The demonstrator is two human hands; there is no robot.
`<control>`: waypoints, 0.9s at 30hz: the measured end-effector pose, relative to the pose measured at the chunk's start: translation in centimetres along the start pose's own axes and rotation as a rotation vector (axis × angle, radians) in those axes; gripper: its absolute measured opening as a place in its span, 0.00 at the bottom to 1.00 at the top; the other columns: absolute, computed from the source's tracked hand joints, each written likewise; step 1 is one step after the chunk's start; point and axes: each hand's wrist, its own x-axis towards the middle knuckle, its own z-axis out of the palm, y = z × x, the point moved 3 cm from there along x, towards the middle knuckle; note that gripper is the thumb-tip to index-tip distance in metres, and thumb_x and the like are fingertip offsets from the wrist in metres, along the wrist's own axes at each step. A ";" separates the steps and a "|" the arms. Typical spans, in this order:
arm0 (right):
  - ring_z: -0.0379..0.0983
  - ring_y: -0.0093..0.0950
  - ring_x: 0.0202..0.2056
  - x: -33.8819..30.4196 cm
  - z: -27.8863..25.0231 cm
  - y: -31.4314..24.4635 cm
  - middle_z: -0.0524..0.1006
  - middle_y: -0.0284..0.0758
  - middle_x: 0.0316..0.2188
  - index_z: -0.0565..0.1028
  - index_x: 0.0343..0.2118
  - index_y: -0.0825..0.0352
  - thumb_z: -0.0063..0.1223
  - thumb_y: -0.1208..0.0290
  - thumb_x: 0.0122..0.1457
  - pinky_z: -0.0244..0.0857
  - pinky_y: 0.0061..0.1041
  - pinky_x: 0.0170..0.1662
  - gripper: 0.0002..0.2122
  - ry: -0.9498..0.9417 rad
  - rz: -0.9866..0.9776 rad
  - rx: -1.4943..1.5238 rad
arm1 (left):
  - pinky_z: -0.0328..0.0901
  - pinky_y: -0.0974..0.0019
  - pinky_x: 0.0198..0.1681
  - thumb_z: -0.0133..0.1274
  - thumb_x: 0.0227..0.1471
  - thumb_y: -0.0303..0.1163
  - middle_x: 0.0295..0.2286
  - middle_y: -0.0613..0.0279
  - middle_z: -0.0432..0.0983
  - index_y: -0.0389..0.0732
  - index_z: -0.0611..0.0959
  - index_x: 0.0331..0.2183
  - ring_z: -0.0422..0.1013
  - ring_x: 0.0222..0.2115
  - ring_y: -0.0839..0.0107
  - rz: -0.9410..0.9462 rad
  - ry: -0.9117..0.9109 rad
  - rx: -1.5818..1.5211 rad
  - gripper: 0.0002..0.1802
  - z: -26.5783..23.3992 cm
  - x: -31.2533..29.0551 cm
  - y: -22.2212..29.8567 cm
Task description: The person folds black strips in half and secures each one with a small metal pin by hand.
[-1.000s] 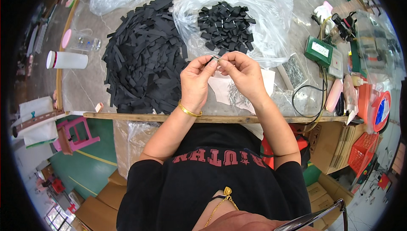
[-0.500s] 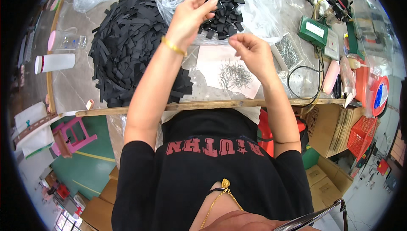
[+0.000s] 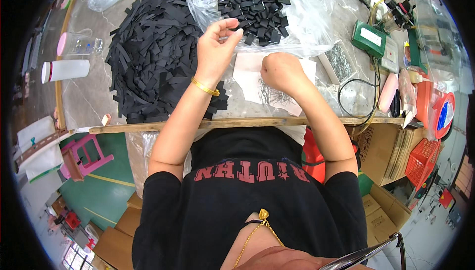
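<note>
My left hand (image 3: 217,47) hovers between two black heaps, its fingers loosely curved and apart, with nothing visible in them. To its left lies a big heap of flat black strips (image 3: 151,52). Ahead of it, small folded black loops (image 3: 255,10) are piled on a clear plastic bag (image 3: 309,20). Over a pale paper sheet (image 3: 247,77), my right hand (image 3: 283,73) is closed, fingers curled under and hidden from view. Thin metal pins (image 3: 272,96) lie on that sheet, partly covered by this hand. Whatever it may hold does not show.
An open box of metal pins (image 3: 337,63) stands right of the paper. Beyond it are a green device (image 3: 369,39) and a looping black cable (image 3: 340,94). A white bottle (image 3: 67,70) lies at far left. The table's wooden edge (image 3: 232,123) runs before me.
My left hand has pulled back from the folded loops toward me. My right hand has come down and left over the pins, its fingers now curled in.
</note>
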 end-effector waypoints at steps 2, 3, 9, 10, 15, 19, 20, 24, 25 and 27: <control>0.73 0.39 0.26 -0.2 -0.1 0.1 0.75 0.42 0.21 0.77 0.20 0.66 0.53 0.69 0.42 0.65 0.36 0.32 0.06 -0.021 -0.013 -0.005 | 0.63 0.75 0.43 0.54 0.47 0.22 0.37 0.60 0.74 0.32 0.75 0.40 0.69 0.37 0.78 -0.017 -0.003 -0.034 0.14 -0.5 -0.7 -0.1; 0.72 0.39 0.27 -0.3 -0.2 0.0 0.75 0.42 0.22 0.77 0.20 0.66 0.53 0.70 0.43 0.65 0.36 0.32 0.05 0.018 -0.096 0.030 | 0.63 0.76 0.43 0.54 0.48 0.22 0.37 0.60 0.74 0.32 0.75 0.40 0.69 0.37 0.78 -0.027 -0.005 -0.048 0.14 -0.9 -1.1 -0.2; 0.72 0.37 0.28 -0.7 -0.2 -0.4 0.74 0.38 0.25 0.76 0.21 0.65 0.52 0.73 0.44 0.66 0.35 0.32 0.03 0.049 -0.334 -0.105 | 0.62 0.77 0.42 0.53 0.48 0.22 0.36 0.61 0.75 0.33 0.76 0.38 0.69 0.36 0.78 -0.093 0.011 -0.116 0.12 -2.3 -2.3 -0.6; 0.72 0.38 0.28 -0.6 -0.2 -0.4 0.74 0.38 0.25 0.76 0.21 0.65 0.52 0.72 0.44 0.66 0.35 0.32 0.04 0.057 -0.337 -0.127 | 0.62 0.77 0.42 0.53 0.48 0.22 0.35 0.61 0.75 0.33 0.77 0.38 0.69 0.36 0.78 -0.099 0.014 -0.116 0.12 -2.4 -2.5 -0.6; 0.72 0.39 0.26 -0.5 -0.1 -0.2 0.75 0.40 0.21 0.76 0.19 0.66 0.52 0.70 0.43 0.66 0.36 0.31 0.05 0.009 -0.144 -0.083 | 0.63 0.77 0.41 0.53 0.49 0.23 0.35 0.62 0.75 0.33 0.77 0.37 0.69 0.34 0.79 -0.099 0.026 -0.159 0.10 -2.6 -3.0 -0.7; 0.73 0.41 0.25 -0.5 0.2 -0.5 0.75 0.43 0.20 0.77 0.18 0.66 0.51 0.69 0.43 0.66 0.36 0.31 0.07 -0.007 -0.034 -0.027 | 0.63 0.78 0.40 0.53 0.48 0.22 0.34 0.63 0.75 0.33 0.77 0.37 0.69 0.34 0.80 -0.111 0.009 -0.168 0.10 -2.5 -3.2 -0.8; 0.73 0.41 0.25 -0.6 0.3 -0.6 0.75 0.44 0.20 0.77 0.18 0.66 0.50 0.69 0.43 0.66 0.36 0.31 0.07 -0.004 -0.010 -0.018 | 0.63 0.78 0.40 0.53 0.48 0.22 0.34 0.63 0.75 0.33 0.77 0.36 0.69 0.33 0.80 -0.109 0.009 -0.177 0.10 -2.5 -3.2 -0.8; 0.73 0.41 0.26 -0.6 0.3 -1.4 0.76 0.44 0.21 0.78 0.20 0.68 0.50 0.68 0.43 0.67 0.35 0.31 0.09 -0.046 0.048 -0.036 | 0.63 0.78 0.40 0.53 0.48 0.23 0.34 0.63 0.75 0.34 0.78 0.36 0.69 0.33 0.81 -0.102 0.015 -0.191 0.10 -2.4 -3.4 -0.9; 0.74 0.41 0.26 -0.6 0.2 -1.6 0.76 0.45 0.21 0.77 0.20 0.69 0.49 0.69 0.43 0.67 0.35 0.32 0.09 -0.043 0.059 -0.037 | 0.63 0.78 0.39 0.54 0.48 0.23 0.34 0.63 0.75 0.34 0.78 0.36 0.69 0.33 0.81 -0.098 0.019 -0.193 0.10 -2.4 -3.5 -0.9; 0.74 0.40 0.27 -0.8 0.2 -2.1 0.76 0.45 0.21 0.77 0.19 0.70 0.49 0.70 0.43 0.67 0.34 0.32 0.09 -0.030 0.078 -0.047 | 0.63 0.79 0.37 0.54 0.48 0.24 0.32 0.65 0.75 0.34 0.78 0.35 0.69 0.31 0.82 -0.085 0.028 -0.206 0.09 -2.3 -3.6 -0.9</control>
